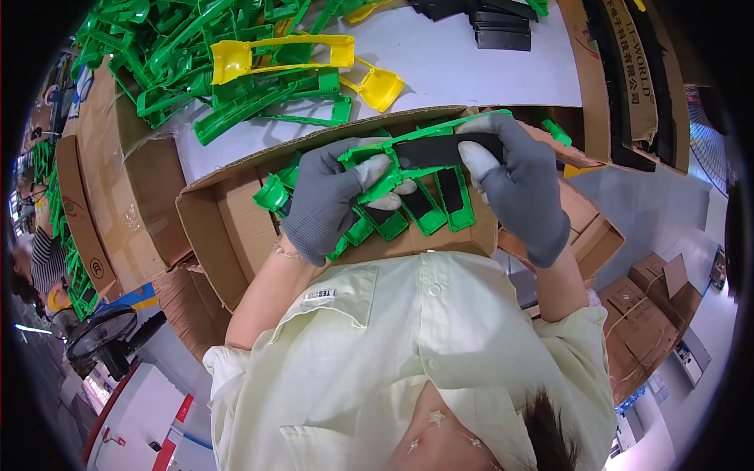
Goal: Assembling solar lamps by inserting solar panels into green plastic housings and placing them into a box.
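My left hand [328, 188], in a grey glove with pale fingertips, is closed on the left end of a long green plastic frame [375, 182]. A flat black strip [428, 152] lies along the frame's opening. At its right end my right hand [518, 184], gloved alike, pinches the black strip between thumb and fingers, next to the frame's far end. Just below, several green frames with black strips in them, one of them a green frame [452, 200], lie side by side in a cardboard box [236, 224] in front of my body.
Beyond the box, a heap of green plastic frames [181, 55] with a few yellow frames [283, 56] covers the white table [542, 82]. Stacked black strips [501, 30] lie at the back right. Cardboard boxes [640, 306] stand at right; a black fan [102, 337] is at left.
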`<move>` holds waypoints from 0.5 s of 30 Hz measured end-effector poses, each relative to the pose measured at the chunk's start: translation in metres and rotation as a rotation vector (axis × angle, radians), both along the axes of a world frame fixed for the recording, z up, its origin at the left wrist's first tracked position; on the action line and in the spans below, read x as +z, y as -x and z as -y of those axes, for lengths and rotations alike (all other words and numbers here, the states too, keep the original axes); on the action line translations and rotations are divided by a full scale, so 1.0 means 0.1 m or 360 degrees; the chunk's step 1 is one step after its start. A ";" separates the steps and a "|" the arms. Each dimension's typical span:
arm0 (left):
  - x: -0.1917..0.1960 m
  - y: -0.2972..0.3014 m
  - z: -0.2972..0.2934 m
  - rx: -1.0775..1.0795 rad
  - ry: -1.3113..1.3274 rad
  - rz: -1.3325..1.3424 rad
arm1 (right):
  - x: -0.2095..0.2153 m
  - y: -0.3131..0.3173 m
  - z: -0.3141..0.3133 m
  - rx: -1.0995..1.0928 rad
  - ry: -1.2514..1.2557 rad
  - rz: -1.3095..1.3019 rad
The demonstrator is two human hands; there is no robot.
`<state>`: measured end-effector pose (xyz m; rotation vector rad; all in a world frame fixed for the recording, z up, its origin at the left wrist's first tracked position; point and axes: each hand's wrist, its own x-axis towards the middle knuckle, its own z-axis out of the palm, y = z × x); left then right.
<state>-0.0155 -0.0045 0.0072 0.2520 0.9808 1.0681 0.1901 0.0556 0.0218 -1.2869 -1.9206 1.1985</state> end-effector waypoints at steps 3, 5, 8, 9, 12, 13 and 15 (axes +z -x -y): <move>-0.03 -0.02 0.01 -0.0048 0.0021 -0.0187 | -0.02 0.00 0.00 -0.0002 -0.0007 0.0065; -0.07 -0.03 0.02 -0.0064 0.0013 -0.0252 | 0.04 -0.01 0.05 0.0065 -0.0090 0.0188; -0.04 -0.03 0.02 -0.0091 -0.0007 -0.0220 | 0.07 -0.03 -0.04 0.0100 0.0056 0.0184; -0.03 -0.03 0.02 -0.0091 -0.0018 -0.0125 | 0.07 -0.04 -0.07 0.0074 0.0283 0.0053; -0.03 -0.05 0.04 -0.0105 0.0039 -0.0191 | 0.07 -0.06 -0.07 0.0119 0.0177 0.0182; -0.03 -0.06 0.04 -0.0105 0.0044 -0.0190 | 0.06 -0.08 -0.06 0.0145 0.0155 0.0214; -0.02 -0.07 0.05 -0.0072 0.0031 -0.0237 | 0.06 -0.07 -0.04 0.0140 0.0095 0.0219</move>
